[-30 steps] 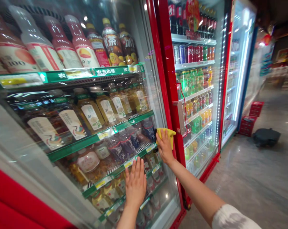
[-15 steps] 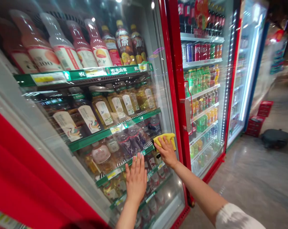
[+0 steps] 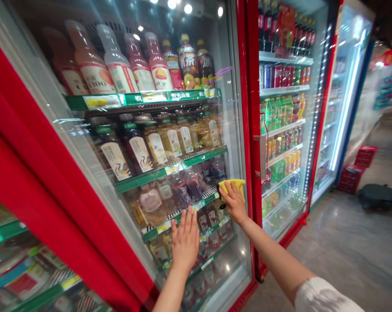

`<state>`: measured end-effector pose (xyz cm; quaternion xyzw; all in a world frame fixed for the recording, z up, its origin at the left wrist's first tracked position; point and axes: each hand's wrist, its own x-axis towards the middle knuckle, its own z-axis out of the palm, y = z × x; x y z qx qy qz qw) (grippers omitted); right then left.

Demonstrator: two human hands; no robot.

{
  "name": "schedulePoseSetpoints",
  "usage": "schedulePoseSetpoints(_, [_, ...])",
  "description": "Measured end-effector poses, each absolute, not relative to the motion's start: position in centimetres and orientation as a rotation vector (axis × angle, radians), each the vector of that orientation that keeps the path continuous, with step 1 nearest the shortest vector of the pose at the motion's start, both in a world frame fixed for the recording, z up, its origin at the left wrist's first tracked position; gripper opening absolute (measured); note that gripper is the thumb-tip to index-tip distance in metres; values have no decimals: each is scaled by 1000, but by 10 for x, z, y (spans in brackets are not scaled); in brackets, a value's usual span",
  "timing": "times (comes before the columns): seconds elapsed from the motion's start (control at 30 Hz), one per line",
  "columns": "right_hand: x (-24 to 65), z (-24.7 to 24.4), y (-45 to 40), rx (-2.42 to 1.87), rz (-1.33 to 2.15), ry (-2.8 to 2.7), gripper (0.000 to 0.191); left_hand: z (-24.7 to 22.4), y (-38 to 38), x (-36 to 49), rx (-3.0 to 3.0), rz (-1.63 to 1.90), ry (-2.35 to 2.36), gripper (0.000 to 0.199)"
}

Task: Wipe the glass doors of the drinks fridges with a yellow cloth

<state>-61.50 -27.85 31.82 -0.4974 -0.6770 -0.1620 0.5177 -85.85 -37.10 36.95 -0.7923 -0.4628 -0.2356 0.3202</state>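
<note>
A yellow cloth is pressed against the glass door of a red-framed drinks fridge, near its right edge. My right hand lies over the cloth, with the fingers on it. A dark strip shows at the cloth's left side; I cannot make out what it is. To the left and a little lower, my left hand is held flat at the glass, fingers stretched out, with nothing in it. Behind the door, bottles stand on green-edged shelves.
A red door frame runs up the right side. Beyond it stands another fridge with cans and bottles, its handle jutting out. Red boxes and a dark grey object rest on the floor.
The view has swung left, so the fridges appear farther right and more of the left-hand fridge shows. My right hand stays on the cloth at the glass; my left hand stays flat.
</note>
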Motion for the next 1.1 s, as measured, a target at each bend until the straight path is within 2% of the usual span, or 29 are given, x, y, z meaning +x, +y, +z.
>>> schedulePoseSetpoints(0.17, [-650, 338, -282, -1244, -342, -1515, 79, 374, -378, -869, -2079, -624, -1227, 75])
schedulePoseSetpoints(0.37, [-661, 311, -304, -1152, -403, -1783, 80, 378, -391, -890, -2061, -610, -1266, 74])
schedulePoseSetpoints(0.53, [-682, 331, -300, -1192, -358, -1522, 80, 379, -403, -909, -2054, -580, -1313, 70])
schedulePoseSetpoints(0.77, [-720, 320, -326, -1108, -396, -1856, 81, 379, -418, -933, -2007, -549, -1332, 69])
schedulePoseSetpoints(0.97, [-743, 341, -325, -1200, -325, -1588, 80, 376, -433, -961, -1970, -498, -1362, 70])
schedulePoseSetpoints(1.1, [-773, 334, -339, -1137, -335, -1758, 82, 370, -443, -972, -1969, -455, -1384, 69])
